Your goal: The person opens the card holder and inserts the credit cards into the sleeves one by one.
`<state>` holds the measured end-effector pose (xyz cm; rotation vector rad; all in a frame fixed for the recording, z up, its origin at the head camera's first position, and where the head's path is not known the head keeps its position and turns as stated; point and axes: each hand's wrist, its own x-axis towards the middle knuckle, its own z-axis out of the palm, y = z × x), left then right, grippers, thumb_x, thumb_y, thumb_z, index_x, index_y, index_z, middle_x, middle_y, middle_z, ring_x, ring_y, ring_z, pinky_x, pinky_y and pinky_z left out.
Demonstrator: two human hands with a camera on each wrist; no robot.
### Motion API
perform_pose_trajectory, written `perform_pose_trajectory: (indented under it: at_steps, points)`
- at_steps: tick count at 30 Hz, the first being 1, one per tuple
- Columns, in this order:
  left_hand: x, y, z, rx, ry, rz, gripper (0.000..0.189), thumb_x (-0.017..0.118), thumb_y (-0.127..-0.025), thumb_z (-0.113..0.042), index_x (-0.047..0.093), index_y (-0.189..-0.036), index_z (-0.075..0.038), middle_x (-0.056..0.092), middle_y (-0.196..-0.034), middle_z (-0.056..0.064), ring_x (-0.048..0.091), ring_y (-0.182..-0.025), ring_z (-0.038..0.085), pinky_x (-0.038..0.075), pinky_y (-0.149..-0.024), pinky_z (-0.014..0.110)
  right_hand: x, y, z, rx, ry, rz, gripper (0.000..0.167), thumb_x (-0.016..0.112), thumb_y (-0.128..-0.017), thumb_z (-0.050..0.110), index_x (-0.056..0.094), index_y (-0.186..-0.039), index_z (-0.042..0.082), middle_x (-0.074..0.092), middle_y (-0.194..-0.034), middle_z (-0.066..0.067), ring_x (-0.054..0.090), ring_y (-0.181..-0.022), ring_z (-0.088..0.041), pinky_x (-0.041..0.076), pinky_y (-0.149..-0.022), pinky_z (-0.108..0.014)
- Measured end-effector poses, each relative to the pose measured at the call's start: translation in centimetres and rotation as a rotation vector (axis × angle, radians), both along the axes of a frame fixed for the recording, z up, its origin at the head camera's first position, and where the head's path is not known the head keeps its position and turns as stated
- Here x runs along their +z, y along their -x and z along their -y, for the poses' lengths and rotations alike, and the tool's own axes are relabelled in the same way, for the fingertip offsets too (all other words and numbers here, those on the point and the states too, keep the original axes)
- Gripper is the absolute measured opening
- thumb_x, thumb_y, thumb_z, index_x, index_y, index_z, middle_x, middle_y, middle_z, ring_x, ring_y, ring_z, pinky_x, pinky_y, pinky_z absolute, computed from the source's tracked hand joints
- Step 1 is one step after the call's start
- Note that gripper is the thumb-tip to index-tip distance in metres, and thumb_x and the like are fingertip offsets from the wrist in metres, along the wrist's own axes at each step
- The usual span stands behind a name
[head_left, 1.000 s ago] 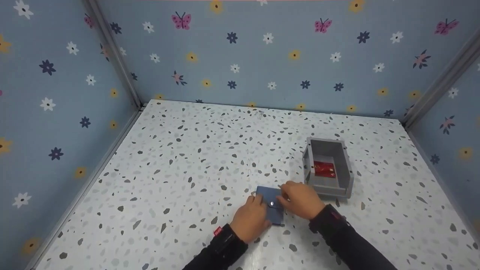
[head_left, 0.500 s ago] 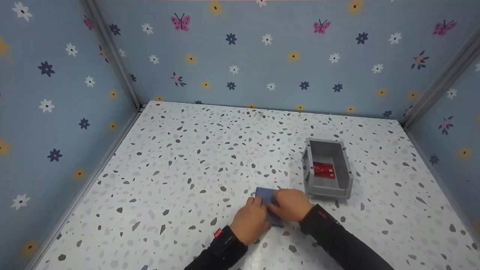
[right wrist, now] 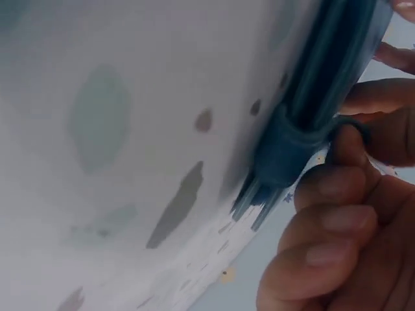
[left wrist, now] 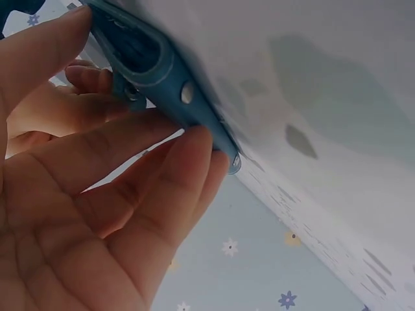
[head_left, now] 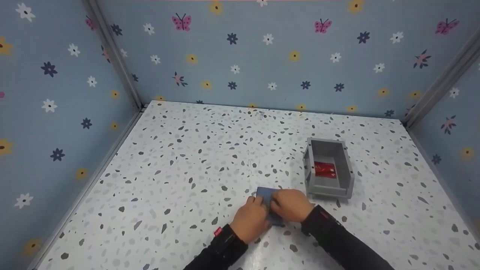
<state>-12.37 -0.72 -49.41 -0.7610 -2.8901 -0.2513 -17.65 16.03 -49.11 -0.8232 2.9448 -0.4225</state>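
A small blue snap-strap card holder lies flat on the speckled table, partly covered by both hands. My left hand holds it along its left side, fingertips on the edge by a silver stud and the thumb at its near end. From the right, my right hand reaches over it and pinches the end of its strap between thumb and forefinger. In the right wrist view the strap wraps the holder's layered open edge. Seen from the head, the hands hide the strap and its snap.
A grey open bin stands on the table just beyond my right hand. Inside it lies a flat red item. Blue flower-print panels enclose the table at the back and sides.
My right hand has moved left and slightly nearer, over the card holder, covering the silver snap that showed earlier. It has stayed there over the last half second. The left hand keeps its place.
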Motion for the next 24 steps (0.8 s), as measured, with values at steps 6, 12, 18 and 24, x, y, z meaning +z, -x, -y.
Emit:
perform_pose_trajectory:
  at_steps: [6,12,18,24]
  points:
    - [-0.1,0.1,-0.1,0.006,0.001,0.028,0.039,0.076,-0.080,-0.036,0.072,-0.095,0.000,0.063,-0.111,0.009,0.057,-0.092,0.022,0.057,-0.075,0.029,0.9,-0.3,-1.2,-0.026,0.064,0.028,0.022,0.059,-0.091,0.019,0.054,-0.070,0.019,0.050,-0.062,0.009,0.045,-0.056,-0.007,0.040,-0.052,-0.025]
    - [-0.3,0.1,-0.1,0.009,0.010,0.050,0.047,0.075,-0.081,-0.039,0.071,-0.104,0.002,0.062,-0.117,0.010,0.058,-0.099,0.023,0.058,-0.080,0.030,1.6,-0.6,-3.6,-0.047,0.157,-0.001,0.022,0.068,-0.082,0.010,0.049,-0.073,0.016,0.046,-0.067,0.007,0.042,-0.061,-0.008,0.037,-0.054,-0.022]
    - [-0.1,0.0,-0.2,0.023,0.035,0.060,0.050,0.074,-0.083,-0.040,0.070,-0.110,0.001,0.062,-0.123,0.011,0.058,-0.103,0.024,0.058,-0.081,0.030,1.1,-1.1,-5.5,-0.072,0.183,0.033,0.019,0.074,-0.079,0.009,0.056,-0.075,0.015,0.055,-0.072,0.004,0.048,-0.068,-0.008,0.042,-0.061,-0.024]
    - [0.1,-0.1,-0.7,0.033,0.065,-0.018,0.058,0.076,-0.078,-0.046,0.068,-0.114,-0.002,0.064,-0.118,0.011,0.059,-0.103,0.027,0.058,-0.080,0.032,0.5,-1.5,-5.7,-0.111,0.148,0.064,0.010,0.074,-0.077,0.010,0.065,-0.074,0.015,0.056,-0.075,0.006,0.052,-0.069,-0.009,0.046,-0.063,-0.028]
